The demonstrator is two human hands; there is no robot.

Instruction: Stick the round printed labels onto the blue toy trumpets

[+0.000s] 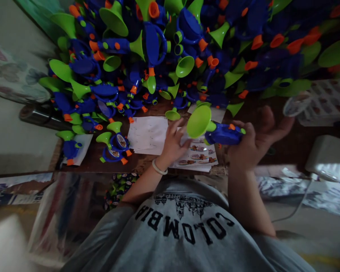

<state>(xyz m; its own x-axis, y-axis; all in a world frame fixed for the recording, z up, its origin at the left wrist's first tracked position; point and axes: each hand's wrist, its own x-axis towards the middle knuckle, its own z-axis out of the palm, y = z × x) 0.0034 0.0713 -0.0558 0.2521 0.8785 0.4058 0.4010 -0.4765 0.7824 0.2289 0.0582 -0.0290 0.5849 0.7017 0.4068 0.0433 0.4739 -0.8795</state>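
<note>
The right hand point(243, 145) grips a blue plastic toy trumpet point(215, 130) with a green bell; beside it, the left hand point(174, 141) spreads on sticker sheets point(200, 155).

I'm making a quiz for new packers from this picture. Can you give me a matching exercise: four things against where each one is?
Things:
1. toy trumpet
2. sticker sheet
3. white bracelet
4. pile of trumpets

Places:
A. on the left wrist
B. heaped at the table's far side
C. in the right hand
D. flat on the table under the left hand

Pairs: 1-C, 2-D, 3-A, 4-B
</note>
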